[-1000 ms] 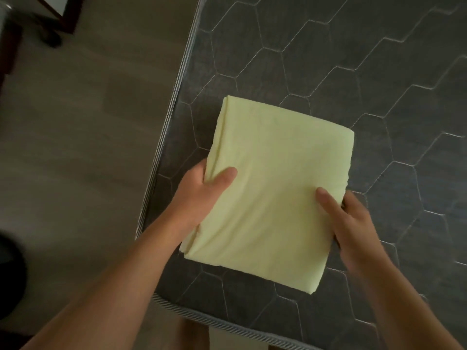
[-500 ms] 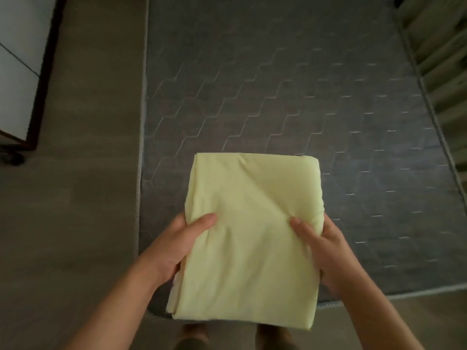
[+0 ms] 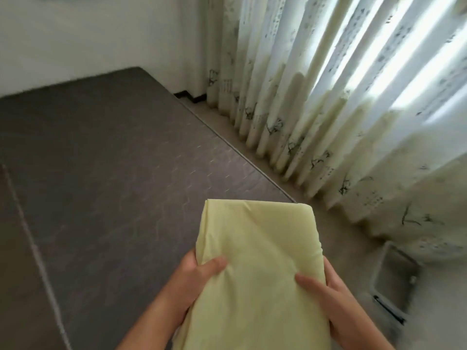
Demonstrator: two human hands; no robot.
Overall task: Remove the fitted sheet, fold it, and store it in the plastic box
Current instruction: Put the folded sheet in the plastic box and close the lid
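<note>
The folding step looks finished: the person is holding the pale yellow folded fitted sheet (image 3: 257,274) in the air in front of the body, above the near corner of the bare grey mattress (image 3: 113,160). The left hand (image 3: 194,276) is gripping its left edge and the right hand (image 3: 326,286) its right edge. Each thumb is pressing on top, while the other fingers are hiding beneath the cloth.

The storing step is now in hand. The plastic box (image 3: 394,271) is sitting on the floor (image 3: 341,236) low to the right, well apart from the sheet and blurred. Next, the bundle probably needs carrying right and lowering flat without the folds slipping.

The patterned curtain (image 3: 316,109) is hanging just beside the box, its hem draping close over the rim, which may be crowding the opening.
</note>
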